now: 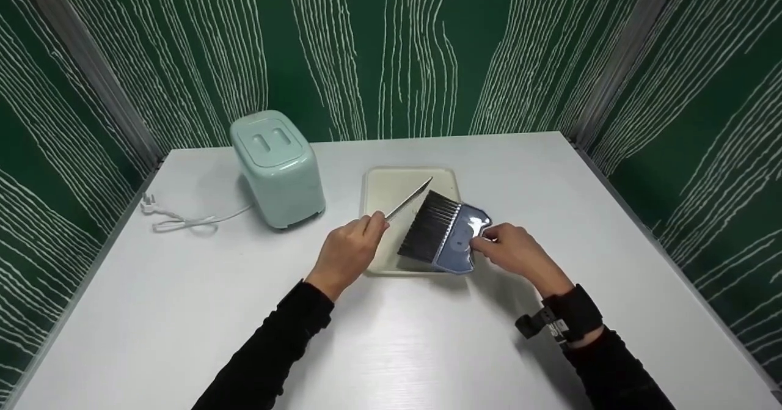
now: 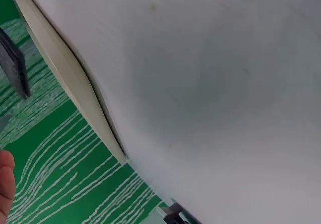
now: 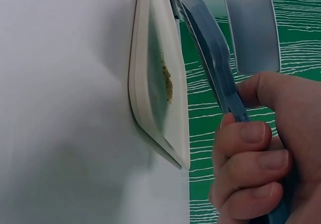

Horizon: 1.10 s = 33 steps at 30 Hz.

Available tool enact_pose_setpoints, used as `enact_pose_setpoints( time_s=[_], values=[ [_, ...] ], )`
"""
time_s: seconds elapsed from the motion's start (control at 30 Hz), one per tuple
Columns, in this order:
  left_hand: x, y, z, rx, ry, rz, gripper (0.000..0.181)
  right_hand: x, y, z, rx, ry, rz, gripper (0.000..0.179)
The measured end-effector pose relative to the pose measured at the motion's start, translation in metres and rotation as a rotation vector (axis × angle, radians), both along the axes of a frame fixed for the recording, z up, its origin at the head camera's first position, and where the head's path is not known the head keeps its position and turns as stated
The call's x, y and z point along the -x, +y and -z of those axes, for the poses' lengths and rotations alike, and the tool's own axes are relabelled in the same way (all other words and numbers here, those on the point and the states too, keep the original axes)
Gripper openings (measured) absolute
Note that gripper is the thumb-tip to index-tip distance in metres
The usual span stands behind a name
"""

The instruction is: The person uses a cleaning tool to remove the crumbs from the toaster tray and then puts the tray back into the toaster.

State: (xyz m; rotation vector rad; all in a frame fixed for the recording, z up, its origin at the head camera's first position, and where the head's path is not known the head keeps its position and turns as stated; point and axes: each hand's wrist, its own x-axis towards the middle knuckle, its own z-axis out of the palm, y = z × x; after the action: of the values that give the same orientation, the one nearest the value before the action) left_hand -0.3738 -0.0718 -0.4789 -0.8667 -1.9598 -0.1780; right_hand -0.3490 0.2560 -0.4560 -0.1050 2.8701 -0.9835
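Note:
My right hand grips a wide blue-handled brush with long black bristles, thumb on one face and fingers curled behind. The brush is tilted above the cream tray, bristles toward the left. My left hand pinches a thin flat metal sheet, nearly edge-on in the head view, slanting up over the tray. In the right wrist view that sheet shows a smooth grey face with rounded corners. A patch of brown crumbs lies in the tray. Only fingertips of the left hand show in its wrist view.
A mint-green toaster stands on the white table left of the tray. Its white cord and plug trail out to the left. Green walls with white lines enclose the back and sides.

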Motion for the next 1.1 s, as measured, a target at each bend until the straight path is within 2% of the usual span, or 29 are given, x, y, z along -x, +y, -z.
enact_pose_setpoints(
  time_s=[0.1,0.3,0.47,0.57,0.67,0.8,0.93,1.03,1.1],
  values=[
    [-0.002,-0.001,-0.001,-0.113,-0.153,0.001,0.023,-0.001,0.004,-0.002,0.014,0.043,0.027,0.035],
    [-0.004,-0.004,-0.005,-0.437,-0.501,0.020,0.014,0.000,0.020,-0.005,0.061,0.117,0.094,0.044],
    [-0.002,-0.008,-0.006,-0.669,-0.721,0.096,0.020,0.005,0.040,-0.003,0.082,0.161,0.149,0.049],
    [-0.003,-0.010,-0.005,-0.758,-0.833,0.135,0.019,0.010,0.054,0.001,0.070,0.186,0.184,0.048],
    [-0.004,-0.011,-0.004,-0.822,-0.919,0.151,0.016,0.015,0.066,0.007,0.052,0.169,0.216,0.048],
    [-0.004,-0.010,-0.002,-0.882,-1.000,0.162,0.015,0.020,0.080,0.017,0.036,0.091,0.248,0.055],
    [-0.005,-0.008,-0.002,-0.917,-1.044,0.153,0.015,0.024,0.088,0.025,0.020,0.022,0.262,0.058],
    [-0.006,-0.007,-0.002,-0.930,-1.068,0.140,0.015,0.027,0.091,0.031,0.003,0.012,0.279,0.049],
    [-0.005,-0.006,0.000,-0.939,-1.080,0.131,0.016,0.028,0.094,0.035,-0.011,0.006,0.291,0.051]
  ],
)
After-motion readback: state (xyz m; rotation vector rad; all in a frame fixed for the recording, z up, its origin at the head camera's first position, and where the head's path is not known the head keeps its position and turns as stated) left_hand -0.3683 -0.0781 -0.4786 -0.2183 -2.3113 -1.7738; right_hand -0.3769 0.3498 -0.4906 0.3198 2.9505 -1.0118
